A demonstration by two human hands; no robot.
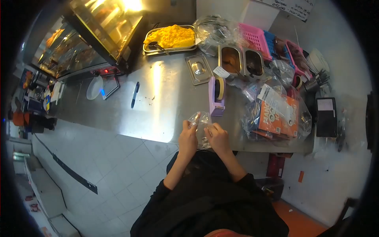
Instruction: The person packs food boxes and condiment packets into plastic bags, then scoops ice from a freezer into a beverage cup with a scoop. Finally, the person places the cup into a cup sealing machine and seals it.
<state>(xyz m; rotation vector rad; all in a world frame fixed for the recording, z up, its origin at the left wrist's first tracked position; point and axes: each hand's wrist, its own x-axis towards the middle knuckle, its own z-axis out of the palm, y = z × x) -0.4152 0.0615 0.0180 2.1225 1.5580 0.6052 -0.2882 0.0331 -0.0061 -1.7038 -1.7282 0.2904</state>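
Note:
Both hands are at the front edge of the steel counter, holding a clear plastic bag between them. My left hand has its fingers closed on the bag's left side. On the right side, my right hand pinches the same bag. Just beyond the hands stands a purple tape dispenser with a roll of tape. A blue pen lies on the counter to the left.
A tray of yellow food is at the back, beside a metal lid and steel containers. Orange packets in plastic lie on the right. A glass display case stands back left. A person is far left.

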